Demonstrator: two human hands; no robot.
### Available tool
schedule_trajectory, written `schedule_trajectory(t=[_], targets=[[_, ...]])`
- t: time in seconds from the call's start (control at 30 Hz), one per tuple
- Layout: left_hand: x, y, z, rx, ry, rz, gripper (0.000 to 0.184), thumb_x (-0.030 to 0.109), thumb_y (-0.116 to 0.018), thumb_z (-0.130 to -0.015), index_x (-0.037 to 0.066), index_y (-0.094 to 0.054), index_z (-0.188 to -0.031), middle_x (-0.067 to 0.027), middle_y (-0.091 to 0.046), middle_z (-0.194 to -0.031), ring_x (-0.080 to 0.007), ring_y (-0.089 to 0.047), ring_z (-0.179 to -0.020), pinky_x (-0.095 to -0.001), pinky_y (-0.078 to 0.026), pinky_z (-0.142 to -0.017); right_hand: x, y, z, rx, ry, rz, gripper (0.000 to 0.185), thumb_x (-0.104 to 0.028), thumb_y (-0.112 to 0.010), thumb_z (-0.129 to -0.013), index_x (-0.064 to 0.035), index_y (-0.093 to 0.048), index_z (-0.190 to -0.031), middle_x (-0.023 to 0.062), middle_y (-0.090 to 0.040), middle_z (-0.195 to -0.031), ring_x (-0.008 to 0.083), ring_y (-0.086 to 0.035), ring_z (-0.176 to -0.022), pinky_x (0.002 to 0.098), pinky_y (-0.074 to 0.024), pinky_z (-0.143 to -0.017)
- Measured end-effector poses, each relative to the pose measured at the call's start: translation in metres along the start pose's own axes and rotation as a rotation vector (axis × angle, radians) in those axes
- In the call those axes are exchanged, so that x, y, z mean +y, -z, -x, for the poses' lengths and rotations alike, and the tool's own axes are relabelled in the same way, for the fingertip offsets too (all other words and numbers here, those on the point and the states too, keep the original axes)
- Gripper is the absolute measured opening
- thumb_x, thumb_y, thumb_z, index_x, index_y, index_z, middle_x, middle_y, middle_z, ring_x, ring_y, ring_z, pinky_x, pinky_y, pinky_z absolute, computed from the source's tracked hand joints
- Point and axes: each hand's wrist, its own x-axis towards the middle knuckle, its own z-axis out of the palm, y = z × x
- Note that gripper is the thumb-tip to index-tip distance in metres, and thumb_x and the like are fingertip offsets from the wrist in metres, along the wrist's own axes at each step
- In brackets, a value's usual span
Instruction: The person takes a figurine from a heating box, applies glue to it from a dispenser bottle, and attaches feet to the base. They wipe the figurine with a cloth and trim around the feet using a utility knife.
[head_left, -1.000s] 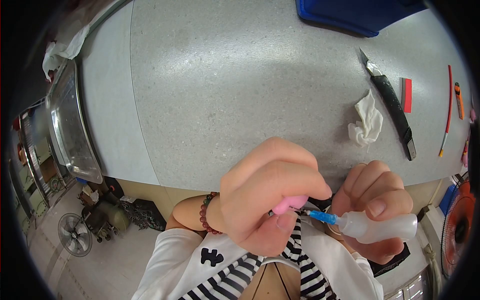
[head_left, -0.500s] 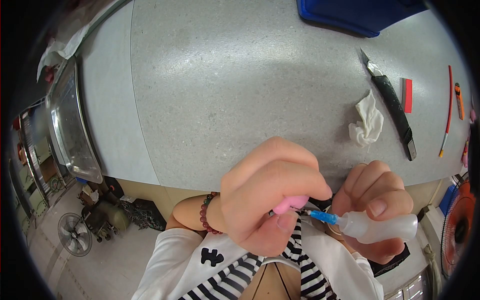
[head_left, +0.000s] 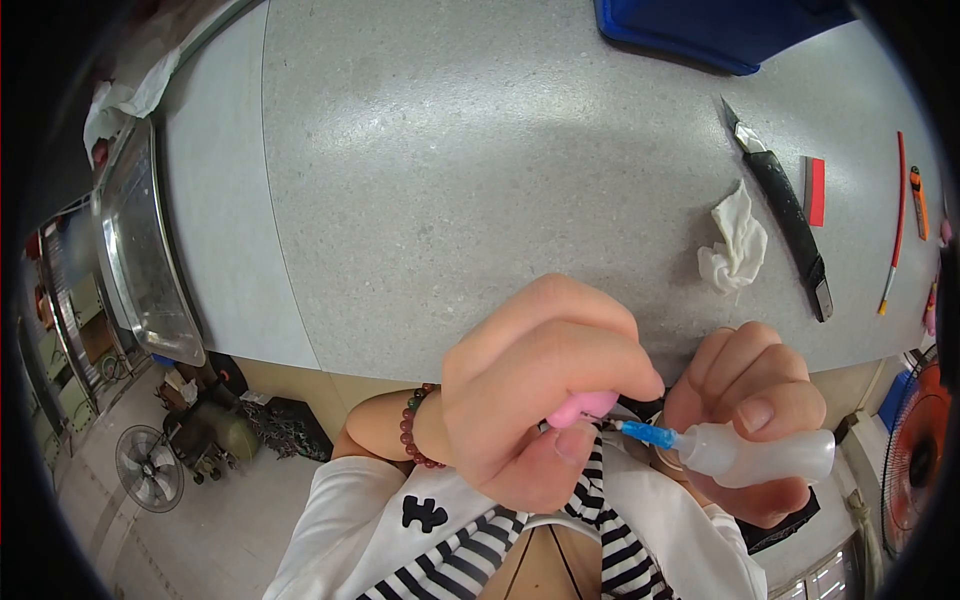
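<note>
Pinches a pink piece point(head_left: 585, 405) between the thumb and bent forefinger of the left hand point(head_left: 545, 385), closed round it and hiding part of it. Grips a bottle point(head_left: 765, 457) in the right hand point(head_left: 745, 385), lying sideways between thumb and curled fingers. Points its blue tip point(head_left: 646, 433) left, toward the pink piece, with a thin needle point(head_left: 598, 419) right at it; cannot tell touching from piercing. Holds pink piece and bottle up in the air, close together, by the near edge of the table point(head_left: 450, 180). Wears a bracelet point(head_left: 407, 427) on the left wrist. Has a crumpled cloth point(head_left: 735, 245) on the table beyond the right hand, just beside a knife point(head_left: 788, 220) laid down with its blade pointing away. Has a red block point(head_left: 816, 192) next to the knife, on its right, then farther right a brush point(head_left: 899, 200) and an orange cutter point(head_left: 918, 203), side by side. Has a blue bin point(head_left: 685, 45) at the far side, and a metal tray point(head_left: 137, 240) well apart from the rest, at the left.
</note>
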Motion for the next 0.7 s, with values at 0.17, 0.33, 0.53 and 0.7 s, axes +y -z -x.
schedule_trajectory(t=[0.17,0.33,0.53,0.7], targets=[[-0.0002,0.0002,0.0002,-0.003,0.001,0.001,0.037,0.039,-0.039,-0.088,0.004,-0.052,-0.084,-0.0115,-0.052,-0.076,-0.0113,-0.045,-0.059,-0.0208,-0.035,-0.051,-0.0007,0.0005,-0.0005,-0.011,-0.008,0.000,0.045,-0.050,-0.050,-0.078,-0.0051,-0.052,-0.079,0.0013,-0.037,-0.059,0.0104,-0.029,-0.049,0.0239,-0.0186,-0.041],[0.0004,0.0007,-0.0007,-0.012,0.003,0.011,0.036,0.037,-0.039,-0.088,0.003,-0.052,-0.084,-0.0119,-0.052,-0.076,-0.0116,-0.045,-0.059,-0.0211,-0.035,-0.051,-0.0001,0.0003,-0.0006,-0.011,-0.011,-0.005,0.045,-0.050,-0.049,-0.078,-0.0052,-0.051,-0.079,0.0013,-0.037,-0.059,0.0102,-0.029,-0.049,0.0240,-0.0183,-0.042],[-0.0057,-0.0001,-0.0021,-0.002,-0.087,0.021,0.034,0.035,-0.041,-0.087,0.003,-0.052,-0.082,-0.0123,-0.052,-0.075,-0.0118,-0.045,-0.059,-0.0214,-0.035,-0.051,-0.0013,-0.0015,0.0011,0.004,-0.029,-0.092,0.042,-0.048,-0.051,-0.078,-0.0057,-0.051,-0.080,0.0006,-0.038,-0.060,0.0102,-0.030,-0.052,0.0238,-0.0208,-0.046],[-0.0029,0.0029,-0.0050,0.000,-0.031,0.160,0.025,0.020,-0.040,-0.083,-0.001,-0.053,-0.079,-0.0118,-0.053,-0.072,-0.0159,-0.047,-0.061,-0.0235,-0.037,-0.050,-0.0040,-0.0036,0.0029,0.175,-0.036,-0.306,0.037,-0.045,-0.050,-0.079,-0.0075,-0.052,-0.084,-0.0006,-0.036,-0.059,0.0099,-0.031,-0.056,0.0231,-0.0218,-0.049]])
